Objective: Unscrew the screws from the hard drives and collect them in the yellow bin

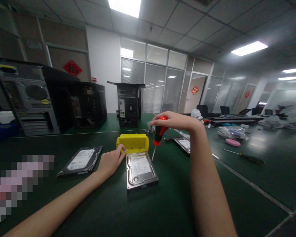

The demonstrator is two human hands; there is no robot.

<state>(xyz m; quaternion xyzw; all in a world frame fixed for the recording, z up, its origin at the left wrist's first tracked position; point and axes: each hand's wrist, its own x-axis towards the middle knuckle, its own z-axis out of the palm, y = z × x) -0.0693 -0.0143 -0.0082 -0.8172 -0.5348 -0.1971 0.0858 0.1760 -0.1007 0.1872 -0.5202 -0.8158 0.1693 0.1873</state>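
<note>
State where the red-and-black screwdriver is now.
In the head view, the screwdriver is in the right hand, tip at the middle hard drive's right edge.

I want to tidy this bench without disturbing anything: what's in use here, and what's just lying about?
Seemingly in use:
- red-and-black screwdriver, in the right hand
- middle hard drive, at its tip
- yellow holder, touched by the left hand

Apparently lying about:
- left hard drive
- right hard drive
- far-right screwdriver
- pink disc

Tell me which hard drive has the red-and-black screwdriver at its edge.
The middle hard drive, by the yellow holder; the left drive and right drive lie apart from both.
</note>
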